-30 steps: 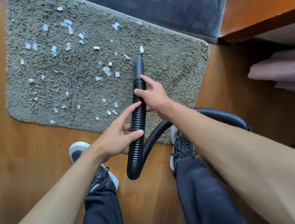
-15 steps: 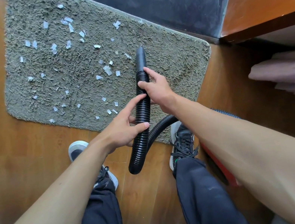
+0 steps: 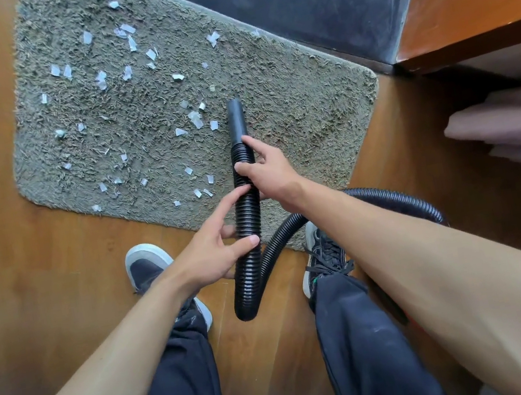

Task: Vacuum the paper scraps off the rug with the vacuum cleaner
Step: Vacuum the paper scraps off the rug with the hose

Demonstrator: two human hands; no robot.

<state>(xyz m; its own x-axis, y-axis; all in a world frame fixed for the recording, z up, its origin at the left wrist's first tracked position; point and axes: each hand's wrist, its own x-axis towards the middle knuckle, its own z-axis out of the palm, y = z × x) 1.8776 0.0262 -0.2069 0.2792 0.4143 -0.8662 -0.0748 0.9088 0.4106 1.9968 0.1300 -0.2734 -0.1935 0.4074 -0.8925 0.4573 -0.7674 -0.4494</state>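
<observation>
- My right hand (image 3: 269,175) is wrapped around the ribbed black vacuum hose (image 3: 248,213) just behind its smooth nozzle (image 3: 236,119), fingers curled over the top of the corrugations in a firm hold.
- My left hand (image 3: 217,257) steadies the same hose lower down: thumb across the near side, index finger stretched along the ribs, the other fingers tucked behind it where I cannot see how tightly they close.
- The nozzle tip sits low over the middle of the grey shaggy rug (image 3: 306,112), pointing away from me; whether it touches the pile I cannot tell.
- Nearest to it is a small cluster of paper scraps (image 3: 195,120), just left of the tip.
- The right part of the rug, from the nozzle to its far edge, looks free of scraps.
- The left part is heavily littered: pieces along the top, a scatter across the centre, and a row close to the near edge by the wooden floor (image 3: 22,274).
- I judge the job barely begun, with most of the scraps yet to be picked up.
- What remains, as I see it, is sweeping leftward over the cluster beside the tip, then the upper band, then the near-edge strays.
- The hose loops back between my shoes (image 3: 148,269) and off to my right; the vacuum's body is mostly hidden behind my right arm.
</observation>
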